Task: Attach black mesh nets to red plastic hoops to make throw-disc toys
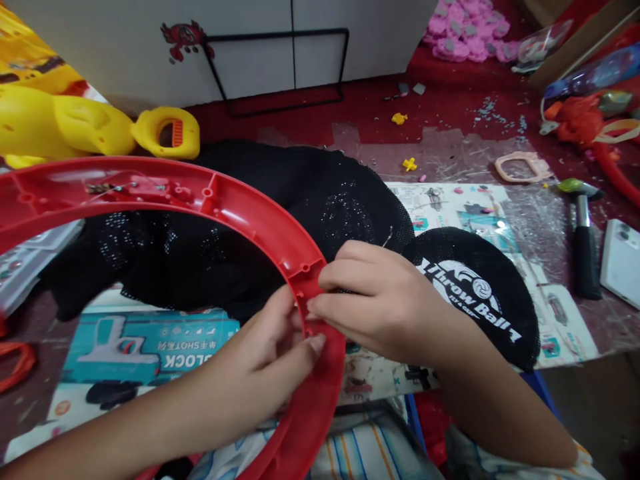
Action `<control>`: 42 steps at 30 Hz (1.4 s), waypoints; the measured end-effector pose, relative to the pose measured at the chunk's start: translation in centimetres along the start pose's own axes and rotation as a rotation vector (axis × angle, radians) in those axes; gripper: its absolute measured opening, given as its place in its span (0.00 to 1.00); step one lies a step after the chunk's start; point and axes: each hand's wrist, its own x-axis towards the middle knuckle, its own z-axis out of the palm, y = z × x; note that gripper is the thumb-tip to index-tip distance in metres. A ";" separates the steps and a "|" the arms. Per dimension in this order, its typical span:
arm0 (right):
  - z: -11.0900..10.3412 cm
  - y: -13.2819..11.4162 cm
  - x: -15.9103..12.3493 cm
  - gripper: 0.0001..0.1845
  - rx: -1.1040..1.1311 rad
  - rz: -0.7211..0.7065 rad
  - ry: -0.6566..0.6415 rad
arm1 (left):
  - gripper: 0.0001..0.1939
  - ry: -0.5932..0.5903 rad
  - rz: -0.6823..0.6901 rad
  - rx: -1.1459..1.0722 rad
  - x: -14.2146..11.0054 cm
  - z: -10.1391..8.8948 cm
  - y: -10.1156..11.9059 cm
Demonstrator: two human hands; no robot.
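A large red plastic ring [255, 207] with a hollow, ribbed channel is held up over the table. My left hand [280, 353] grips its right side from the inner edge, thumb across the channel. Closed fingers of my right hand [370, 293] press into the channel just above that thumb; what they pinch, if anything, is hidden. Small parts and a spring [100, 189] sit in the ring's upper channel. Beneath the ring lies black mesh fabric [310, 193]. Right of my right hand is a round black piece printed "Throw Ball" [480, 293].
Yellow plastic duck-shaped parts [90, 123] lie at the left, before a white box [260, 53]. At the right are a hammer [585, 247], a white phone [623, 260] and a bottle [595, 70]. Pink pieces [465, 30] are piled at the back. Printed cardboard [150, 347] covers the tabletop.
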 end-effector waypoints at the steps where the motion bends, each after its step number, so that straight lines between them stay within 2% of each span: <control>1: 0.0 0.0 0.0 0.13 -0.040 -0.006 0.029 | 0.18 0.071 0.013 0.050 0.1 0.0 -0.1; 4: -0.2 0.1 -0.1 0.12 -0.149 -0.014 0.061 | 0.17 0.162 0.021 0.248 0.3 -0.2 -0.7; 7: -0.5 0.0 0.0 0.13 -0.162 -0.009 0.023 | 0.12 0.071 0.030 0.385 0.4 -0.6 -1.1; 10: -0.5 -0.2 0.1 0.15 -0.107 -0.019 0.001 | 0.11 0.013 0.052 0.432 0.4 -0.6 -1.2; 14: -0.2 -0.3 0.1 0.14 -0.040 -0.002 0.019 | 0.15 -0.050 0.078 0.424 0.3 -0.4 -0.7; 18: -0.1 -0.1 0.1 0.15 0.006 0.026 -0.006 | 0.13 -0.073 0.108 0.389 -0.1 -0.4 -0.8; 26: -0.3 0.3 0.2 0.15 0.070 0.042 -0.070 | 0.12 -0.102 0.042 0.398 0.0 -0.4 -0.9; 31: -0.5 0.7 0.2 0.12 0.180 0.046 -0.085 | 0.13 -0.158 0.018 0.320 0.0 -0.4 -0.7; 39: -0.5 0.7 0.1 0.08 0.200 0.121 -0.040 | 0.17 -0.144 -0.002 0.376 0.1 -0.1 -0.8; 42: -0.8 0.3 0.1 0.09 0.172 0.088 -0.045 | 0.16 -0.115 0.032 0.404 0.1 -0.2 -0.6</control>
